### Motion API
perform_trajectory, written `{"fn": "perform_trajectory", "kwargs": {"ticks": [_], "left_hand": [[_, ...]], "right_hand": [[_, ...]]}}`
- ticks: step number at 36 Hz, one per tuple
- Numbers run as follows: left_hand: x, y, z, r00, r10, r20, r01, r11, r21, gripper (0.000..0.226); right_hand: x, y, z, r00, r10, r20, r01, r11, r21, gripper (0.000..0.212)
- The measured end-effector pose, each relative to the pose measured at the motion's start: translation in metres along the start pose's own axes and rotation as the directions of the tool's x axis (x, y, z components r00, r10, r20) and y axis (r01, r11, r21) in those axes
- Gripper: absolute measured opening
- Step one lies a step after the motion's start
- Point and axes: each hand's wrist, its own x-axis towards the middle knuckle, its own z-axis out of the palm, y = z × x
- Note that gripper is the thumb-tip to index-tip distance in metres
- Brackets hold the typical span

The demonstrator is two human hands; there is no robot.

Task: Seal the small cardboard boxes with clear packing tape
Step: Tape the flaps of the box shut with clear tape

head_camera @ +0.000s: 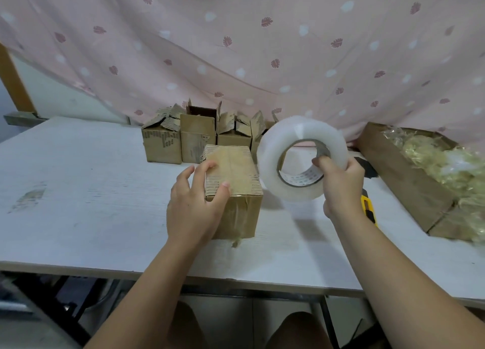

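Left hand (194,207) grips closed box (236,175) at frame centre; right hand (341,188) holds tape roll (288,139) raised just right of it. I judge taping about to start. Next: find loose end, press across top seam. Open boxes (196,136) wait behind, upper centre.

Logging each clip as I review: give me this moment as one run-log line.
left hand: holds closed brown cardboard box on white table | right hand: holds clear packing tape roll beside box | yellow utility knife: on table
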Motion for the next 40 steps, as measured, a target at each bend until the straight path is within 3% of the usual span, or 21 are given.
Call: {"fn": "perform_trajectory", "kwargs": {"ticks": [10,15,18,21,23,27,33,40], "left_hand": [[0.001,0.003,-0.001,1.0,0.004,0.001,-0.004,1.0,0.002,0.07],[0.0,0.005,0.001,1.0,0.006,-0.001,-0.007,0.994,-0.105,0.054],[-0.002,0.013,-0.002,0.984,0.167,-0.069,-0.17,0.984,-0.046,0.04],[-0.002,0.033,-0.001,0.908,0.418,-0.017,-0.394,0.868,0.302,0.038],[-0.004,0.049,0.005,0.932,0.343,0.116,-0.357,0.812,0.461,0.046],[-0.002,0.061,0.019,0.957,0.135,0.255,-0.28,0.656,0.701,0.093],[0.005,0.059,0.019,0.961,0.095,0.259,-0.251,0.695,0.674,0.076],[0.007,0.057,0.012,0.953,0.005,0.304,-0.212,0.726,0.654,0.074]], "right_hand": [[-0.003,0.029,-0.006,0.996,0.093,-0.009,-0.094,0.994,-0.058,0.031],[-0.008,0.038,-0.007,0.999,0.044,0.021,-0.04,0.987,-0.157,0.029],[-0.007,0.036,-0.01,0.999,0.025,0.033,-0.019,0.985,-0.171,0.034],[-0.006,0.031,-0.009,0.999,-0.005,0.041,0.013,0.981,-0.192,0.037],[-0.005,0.029,-0.008,0.999,-0.023,0.042,0.031,0.98,-0.195,0.038],[-0.005,0.024,-0.008,0.998,-0.045,0.039,0.052,0.981,-0.185,0.044],[-0.006,0.027,-0.014,0.997,-0.045,0.061,0.056,0.981,-0.184,0.045],[-0.002,0.022,-0.019,0.989,-0.131,0.064,0.141,0.974,-0.18,0.036]]}}
